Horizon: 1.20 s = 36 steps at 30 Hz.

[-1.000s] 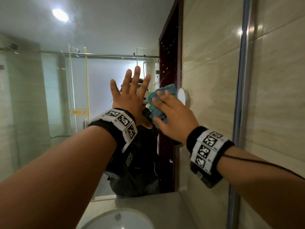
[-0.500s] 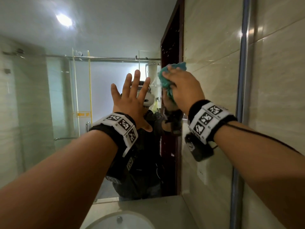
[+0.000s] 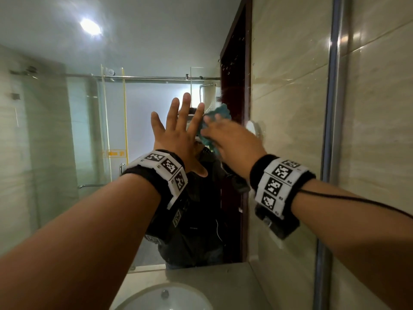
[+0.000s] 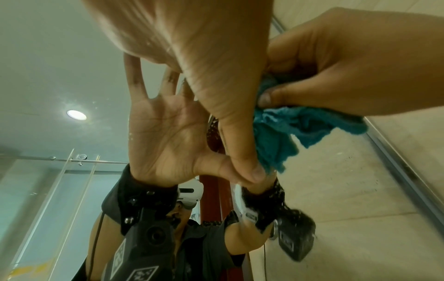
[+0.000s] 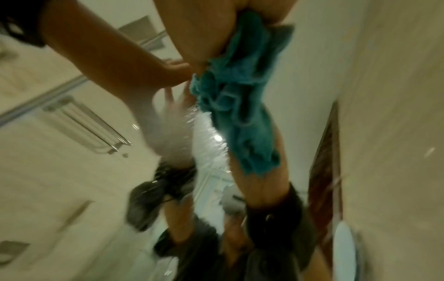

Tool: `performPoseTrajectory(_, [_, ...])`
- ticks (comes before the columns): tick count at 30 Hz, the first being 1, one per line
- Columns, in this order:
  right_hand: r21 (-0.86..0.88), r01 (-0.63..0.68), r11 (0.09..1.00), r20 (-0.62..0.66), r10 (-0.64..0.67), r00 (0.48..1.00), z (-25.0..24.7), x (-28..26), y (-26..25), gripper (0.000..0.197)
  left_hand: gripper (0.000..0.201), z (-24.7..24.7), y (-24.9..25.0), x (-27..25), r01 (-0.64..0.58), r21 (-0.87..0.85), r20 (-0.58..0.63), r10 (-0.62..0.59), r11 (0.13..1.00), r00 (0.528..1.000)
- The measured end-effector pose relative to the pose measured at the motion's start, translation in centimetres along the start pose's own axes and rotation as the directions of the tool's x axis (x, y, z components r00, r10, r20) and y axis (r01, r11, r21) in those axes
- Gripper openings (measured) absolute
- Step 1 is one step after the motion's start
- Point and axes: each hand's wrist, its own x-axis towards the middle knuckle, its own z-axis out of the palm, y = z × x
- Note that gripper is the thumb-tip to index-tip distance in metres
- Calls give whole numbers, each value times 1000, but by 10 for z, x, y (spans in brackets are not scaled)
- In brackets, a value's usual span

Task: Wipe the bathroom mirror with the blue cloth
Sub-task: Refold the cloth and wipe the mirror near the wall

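The bathroom mirror (image 3: 89, 153) fills the wall ahead and reflects the room. My left hand (image 3: 178, 133) lies flat against the glass with fingers spread and straight. Just to its right, my right hand (image 3: 225, 139) grips a bunched blue cloth (image 3: 218, 113) and presses it on the mirror. In the left wrist view my right hand (image 4: 324, 76) pinches the cloth (image 4: 283, 131) beside my left hand (image 4: 216, 66). The right wrist view is blurred; the cloth (image 5: 235, 98) hangs from my right hand (image 5: 216, 28) against the glass.
A chrome strip (image 3: 330, 130) marks the mirror's right edge, with a tiled wall (image 3: 380, 153) beyond it. Below lie a counter (image 3: 223, 285) and a white basin (image 3: 163, 298). Water drops speckle the glass near the reflected door frame (image 3: 234, 63).
My right hand has swept the cloth down and left from the upper spot by the reflected door frame, to just beside my left hand. The left hand has stayed flat on the glass.
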Motion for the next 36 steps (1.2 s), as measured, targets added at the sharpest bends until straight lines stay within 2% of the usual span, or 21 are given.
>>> performPoseTrajectory(1, [-65, 20, 998, -10, -20, 1000, -5, 0, 3, 39, 148, 0, 0, -1, -1, -1, 4, 1, 1000, 1000])
performPoseTrajectory(2, [-94, -14, 996, -77, 7, 997, -11, 3, 8, 37, 149, 0, 0, -1, -3, 0, 6, 3, 1000, 1000])
performPoseTrajectory(4, [34, -170, 985, -236, 173, 956, -23, 14, 23, 36, 150, 2, 0, 0, 1, -4, 2, -1, 1000, 1000])
performPoseTrajectory(5, [79, -215, 973, -270, 229, 935, -22, 19, 29, 39, 150, 2, 0, 0, 2, -5, -4, -2, 1000, 1000])
performPoseTrajectory(7, [4, -223, 975, -185, 220, 958, -18, 19, 24, 53, 150, 3, 0, 1, 3, -4, -11, -3, 1000, 1000])
performPoseTrajectory(10, [-67, -139, 988, 95, 145, 985, -14, 1, 27, 87, 151, 2, 0, 1, 3, -6, -11, -3, 1000, 1000])
performPoseTrajectory(12, [-58, -100, 993, 150, 107, 983, -25, 1, 37, 80, 151, 2, 0, 1, 0, -7, -7, 0, 1000, 1000])
performPoseTrajectory(15, [265, -185, 946, 3, 191, 982, -50, 19, 40, 47, 151, 3, 0, 1, -1, -14, 2, 1, 1000, 1000])
performPoseTrajectory(17, [389, -157, 908, -99, 210, 973, -51, 24, 31, 40, 151, 3, 0, 2, 2, -17, 6, -1, 1000, 1000])
performPoseTrajectory(19, [321, -113, 940, -104, 154, 983, -36, 17, 18, 40, 151, 2, 0, 2, 1, -14, 7, -1, 1000, 1000])
performPoseTrajectory(21, [145, -85, 986, -74, 96, 993, -18, 7, 15, 43, 150, 1, 0, 1, -1, -3, 5, 1, 1000, 1000])
performPoseTrajectory(23, [-37, -64, 997, -55, 62, 997, -20, 6, 22, 44, 150, 2, 1, 1, -4, 2, 6, 4, 1000, 1000])
performPoseTrajectory(24, [-51, -82, 995, -91, 78, 993, -24, 11, 26, 42, 150, 3, 0, 2, -3, 2, 3, 3, 1000, 1000])
performPoseTrajectory(25, [25, -125, 992, -147, 128, 981, -27, 16, 29, 37, 150, 4, 0, 2, -2, -2, -1, 2, 1000, 1000])
performPoseTrajectory(26, [179, -171, 969, -199, 206, 958, -28, 20, 28, 32, 151, 4, 0, 2, -1, -6, -6, 1, 1000, 1000])
performPoseTrajectory(27, [338, -190, 922, -217, 273, 937, -25, 22, 24, 26, 151, 4, 0, 2, 0, -6, -11, 0, 1000, 1000])
performPoseTrajectory(28, [418, -189, 888, -226, 303, 926, -20, 22, 19, 25, 150, 4, 0, 2, 0, -4, -14, 0, 1000, 1000])
performPoseTrajectory(31, [264, -158, 951, -161, 205, 965, -6, 11, 10, 53, 149, 3, 0, 1, -5, 4, -18, 5, 1000, 1000])
performPoseTrajectory(33, [274, -175, 946, -124, 215, 969, -10, 4, 7, 66, 149, 3, -1, 1, -4, 4, -22, 4, 1000, 1000])
performPoseTrajectory(35, [279, -175, 944, -119, 215, 969, -11, 5, 8, 66, 148, 3, -1, 1, -1, 4, -18, 1, 1000, 1000])
performPoseTrajectory(36, [261, -173, 950, -131, 212, 968, -13, 8, 9, 60, 148, 3, -1, 1, 0, 6, -14, 0, 1000, 1000])
